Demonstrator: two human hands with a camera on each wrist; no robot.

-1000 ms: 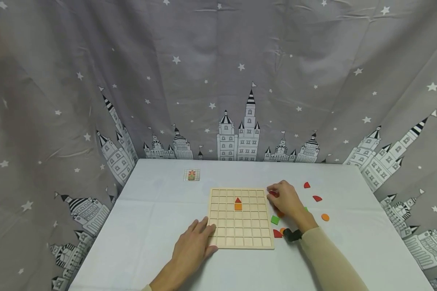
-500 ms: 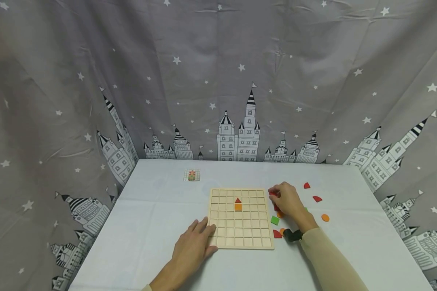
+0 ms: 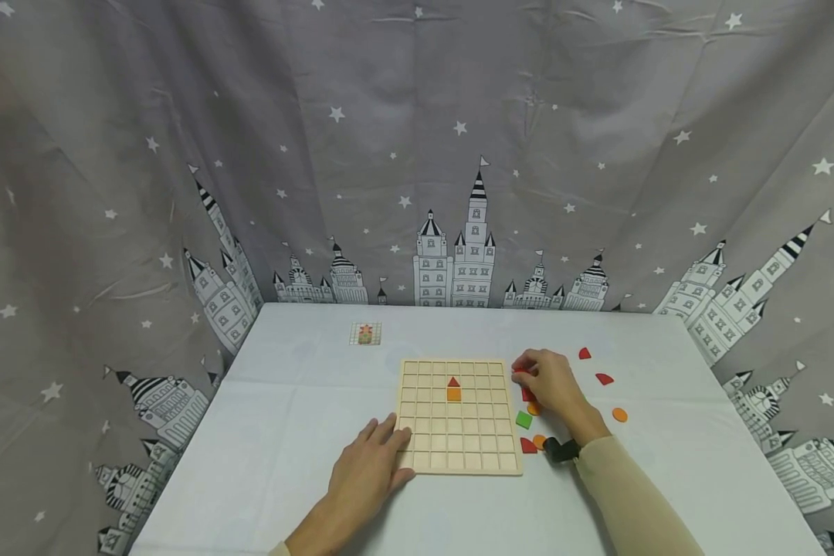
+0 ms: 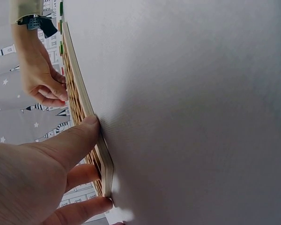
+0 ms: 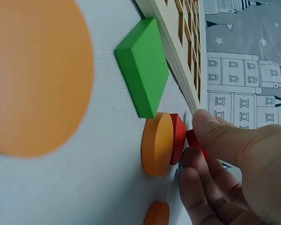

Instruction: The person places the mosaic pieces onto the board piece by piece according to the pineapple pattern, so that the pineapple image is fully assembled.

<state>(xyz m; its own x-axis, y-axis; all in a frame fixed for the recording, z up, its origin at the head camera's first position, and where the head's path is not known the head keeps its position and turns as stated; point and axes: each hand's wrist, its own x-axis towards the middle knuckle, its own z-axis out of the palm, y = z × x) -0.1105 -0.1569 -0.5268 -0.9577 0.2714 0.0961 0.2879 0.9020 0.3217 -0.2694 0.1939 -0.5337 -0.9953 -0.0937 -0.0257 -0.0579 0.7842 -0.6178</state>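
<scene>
My left hand [image 3: 363, 467] rests at the near left corner of a wooden grid board [image 3: 464, 444]. In the left wrist view its thumb touches the near edge and its extended fingers lie at the corner. Beyond the board's right edge, my right hand [image 3: 556, 384] pinches a small red piece [image 5: 192, 139] between thumb and fingers, which hide most of its shape. Close by lie another red piece [image 5: 178, 139], an orange disc [image 5: 157, 145] and a green square tile [image 5: 145, 70]. An orange square [image 3: 454, 394] sits in the grid with a red triangle [image 3: 453, 381] just above it.
A small pattern card [image 3: 365, 333] lies back left on the white table [image 3: 306, 401]. Right of the board are a red quarter-circle [image 3: 528, 445], another orange disc [image 3: 539, 442], two red pieces [image 3: 604, 379] and an outlying orange disc [image 3: 620, 415]. A grey curtain [image 3: 361, 154] hangs behind.
My right hand has shifted slightly right and nearer, away from the board's edge, uncovering more of a red piece and an orange disc. The left hand stays in place.
</scene>
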